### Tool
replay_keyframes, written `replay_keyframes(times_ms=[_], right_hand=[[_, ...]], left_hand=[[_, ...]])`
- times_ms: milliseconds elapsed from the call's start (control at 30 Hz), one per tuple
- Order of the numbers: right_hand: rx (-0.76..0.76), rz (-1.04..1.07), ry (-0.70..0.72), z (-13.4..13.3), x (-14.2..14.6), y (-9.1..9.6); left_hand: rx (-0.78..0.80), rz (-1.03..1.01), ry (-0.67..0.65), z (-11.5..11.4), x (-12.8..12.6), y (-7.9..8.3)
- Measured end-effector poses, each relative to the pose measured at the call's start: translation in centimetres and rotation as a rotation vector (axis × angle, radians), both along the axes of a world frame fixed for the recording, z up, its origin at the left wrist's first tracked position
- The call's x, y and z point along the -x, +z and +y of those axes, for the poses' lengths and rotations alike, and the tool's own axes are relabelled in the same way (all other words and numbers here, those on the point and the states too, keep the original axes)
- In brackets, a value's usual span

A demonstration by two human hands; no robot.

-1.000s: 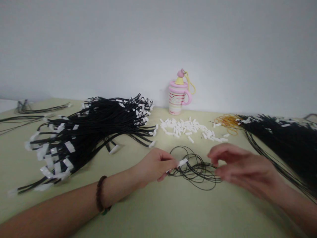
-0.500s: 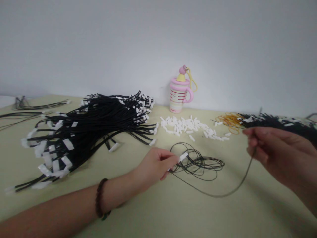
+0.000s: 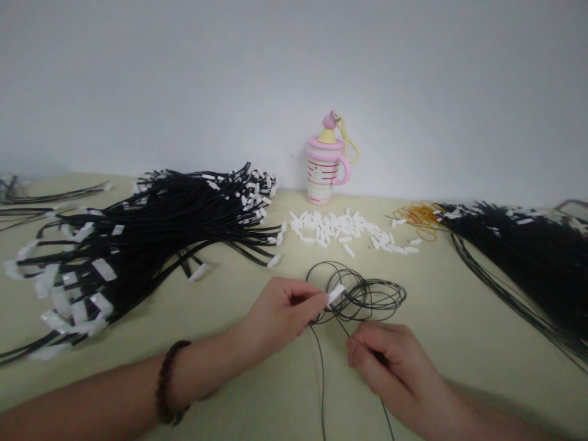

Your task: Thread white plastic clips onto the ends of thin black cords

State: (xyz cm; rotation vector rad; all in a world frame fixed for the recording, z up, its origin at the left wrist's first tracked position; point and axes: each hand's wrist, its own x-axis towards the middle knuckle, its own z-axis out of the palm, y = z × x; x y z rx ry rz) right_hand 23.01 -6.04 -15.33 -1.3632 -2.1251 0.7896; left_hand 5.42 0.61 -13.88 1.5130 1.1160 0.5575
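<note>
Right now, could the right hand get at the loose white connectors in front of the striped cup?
Probably yes, reaching over: the coiled black wire lies low between the right hand and the white connectors. But its fingers pinch a thin black strand, so they would likely need to let go first.

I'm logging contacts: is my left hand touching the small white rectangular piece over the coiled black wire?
Touching: the head view shows the left hand pinching one end of the white piece.
</note>
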Motion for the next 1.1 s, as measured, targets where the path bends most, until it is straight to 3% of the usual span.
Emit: replay_keyframes(times_ms=[167,733,933,1100], right_hand=[[0.054,0.015,-0.02,0.0,0.0,0.2],[0.007,0.012,-0.002,0.0,0.0,0.1],[-0.008,-0.001,-0.017,0.1,0.3,0.0],[0.003,0.037,-0.005,0.1,0.6,0.2]], left_hand=[[0.0,-0.005,0.014,-0.1,0.0,0.2],[-0.026,0.02,0.016,-0.3,0.0,0.3],[-0.167,0.043,-0.004,-0.7,-0.2,0.2],[-0.304,0.046,-0.095,-1.7,-0.4,-0.3]])
